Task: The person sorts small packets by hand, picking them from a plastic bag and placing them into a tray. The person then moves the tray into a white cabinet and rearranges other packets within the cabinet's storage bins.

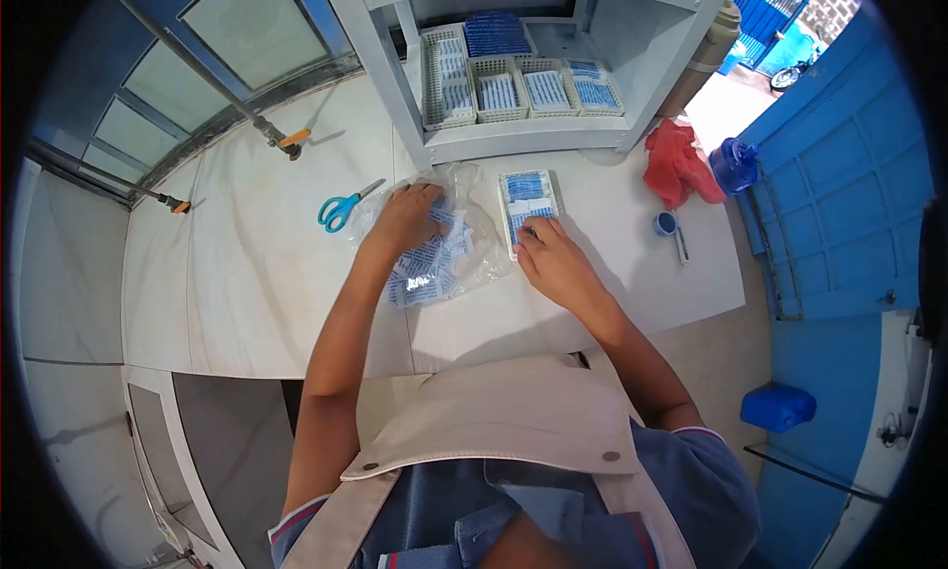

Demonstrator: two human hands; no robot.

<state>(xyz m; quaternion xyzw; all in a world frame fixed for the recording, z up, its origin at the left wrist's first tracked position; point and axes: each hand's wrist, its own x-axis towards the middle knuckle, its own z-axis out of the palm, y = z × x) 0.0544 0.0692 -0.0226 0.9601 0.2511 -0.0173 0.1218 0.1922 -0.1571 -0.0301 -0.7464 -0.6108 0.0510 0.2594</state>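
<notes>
My left hand [407, 218] reaches into a clear plastic bag [481, 235] that holds several blue-and-white printed packets [427, 275]; its fingertips are bent over the packets, and what they grip, if anything, is hidden. To the right of the bag lies a narrow white basket [505, 213] with blue-and-white packets [525, 187] in it. My right hand [555, 263] rests at the basket's near end, its fingers bent together on the packets there. Whether it grips one is too small to tell.
Teal-handled scissors [340, 211] lie left of the bag. Behind, a grey shelf [523, 139] holds small baskets of packets [497, 91]. At the right are a red cloth [673, 162], a blue jug [733, 164], a small blue cup [665, 224] and a pen-like item [682, 246].
</notes>
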